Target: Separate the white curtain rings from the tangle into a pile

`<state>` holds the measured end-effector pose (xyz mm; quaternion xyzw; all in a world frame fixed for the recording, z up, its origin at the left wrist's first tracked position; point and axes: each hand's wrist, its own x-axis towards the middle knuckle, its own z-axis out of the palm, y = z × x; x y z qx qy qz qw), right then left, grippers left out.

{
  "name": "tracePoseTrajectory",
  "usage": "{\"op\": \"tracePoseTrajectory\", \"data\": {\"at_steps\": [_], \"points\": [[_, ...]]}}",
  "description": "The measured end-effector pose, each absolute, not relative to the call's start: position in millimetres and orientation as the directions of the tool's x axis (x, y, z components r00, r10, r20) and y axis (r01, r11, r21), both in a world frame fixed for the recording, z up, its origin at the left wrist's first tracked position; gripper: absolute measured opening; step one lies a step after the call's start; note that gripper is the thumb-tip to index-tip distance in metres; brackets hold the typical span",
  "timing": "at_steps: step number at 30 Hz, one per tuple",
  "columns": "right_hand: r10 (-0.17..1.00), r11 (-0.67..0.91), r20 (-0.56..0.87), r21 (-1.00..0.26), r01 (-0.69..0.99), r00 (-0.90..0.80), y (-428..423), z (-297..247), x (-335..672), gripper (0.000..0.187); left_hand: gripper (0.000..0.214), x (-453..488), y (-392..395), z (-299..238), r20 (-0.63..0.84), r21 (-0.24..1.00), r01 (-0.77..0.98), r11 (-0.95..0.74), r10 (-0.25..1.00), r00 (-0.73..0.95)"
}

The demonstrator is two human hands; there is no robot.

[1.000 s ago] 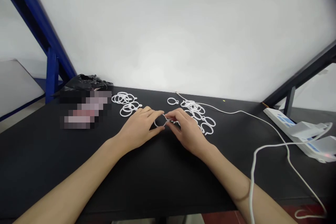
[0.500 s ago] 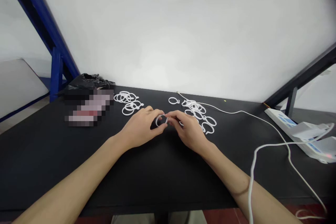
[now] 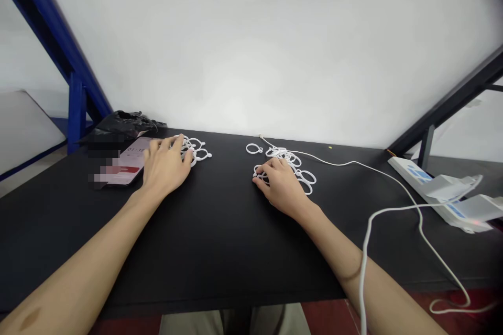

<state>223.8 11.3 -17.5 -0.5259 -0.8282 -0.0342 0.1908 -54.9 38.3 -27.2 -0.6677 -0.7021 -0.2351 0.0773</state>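
Observation:
My left hand (image 3: 163, 167) is at the left pile of thin white plastic rings (image 3: 203, 156), its fingers spread and thumb apart. It hides part of that pile. My right hand (image 3: 285, 186) has thumb and fingers closed around a white ring (image 3: 255, 170) at the near left side of the right pile (image 3: 293, 158). Each ring has a small knob at its edge. Several rings overlap in the right pile, some of them under the hand. One single ring (image 3: 254, 148) lies apart behind it.
Left of my left hand lies a phone (image 3: 133, 155), in front of a crumpled black plastic bag (image 3: 128, 123). A white cable (image 3: 353, 162) runs across the black table to the right. White devices (image 3: 440, 193) stand at the right edge, and a pale wall (image 3: 251, 52) rises behind.
My hands have parted from the middle, where both held one ring. The left has moved left to the left pile; the right has shifted slightly onto the ring at the right pile.

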Motion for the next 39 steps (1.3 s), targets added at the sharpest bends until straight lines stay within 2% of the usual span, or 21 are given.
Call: {"op": "tracePoseTrajectory", "data": {"at_steps": [4,7,10,14,19,25,34,39], "points": [[0.833,0.473,0.402,-0.165,0.865,-0.379,9.3,-13.5,222.8,0.014,0.052,-42.2,28.8,-19.5,0.485,0.24,0.967,-0.08,0.873,-0.049],[0.801,0.489,0.476,-0.171,0.855,-0.363,6.6,-10.2,220.1,0.017,0.05,-26.8,19.0,-17.2,0.537,0.228,0.928,-0.296,0.833,0.133],[0.762,0.551,0.503,-0.174,0.816,-0.407,4.4,-7.9,216.5,0.021,0.054,-10.6,11.0,-19.4,0.522,0.224,0.828,-0.515,0.78,0.344],[0.717,0.658,0.468,-0.212,0.723,-0.516,2.0,-5.4,212.7,0.027,0.057,-0.9,9.8,-26.7,0.449,0.258,0.721,-0.643,0.741,0.5],[0.713,0.687,0.438,-0.282,0.67,-0.547,0.5,-4.5,211.0,0.029,0.054,-2.6,12.4,-30.1,0.385,0.296,0.701,-0.649,0.752,0.535],[0.75,0.645,0.468,-0.363,0.672,-0.467,4.0,-9.2,212.3,0.025,0.05,0.4,9.4,-23.8,0.369,0.262,0.741,-0.618,0.774,0.515],[0.795,0.513,0.513,-0.285,0.809,-0.323,8.6,-8.0,219.4,0.017,0.039,0.6,9.5,-18.8,0.343,0.29,0.834,-0.47,0.865,0.368],[0.78,0.517,0.527,-0.241,0.822,-0.336,4.3,-6.7,219.6,0.025,0.038,2.0,8.0,-17.1,0.34,0.345,0.799,-0.493,0.859,0.383]]}}
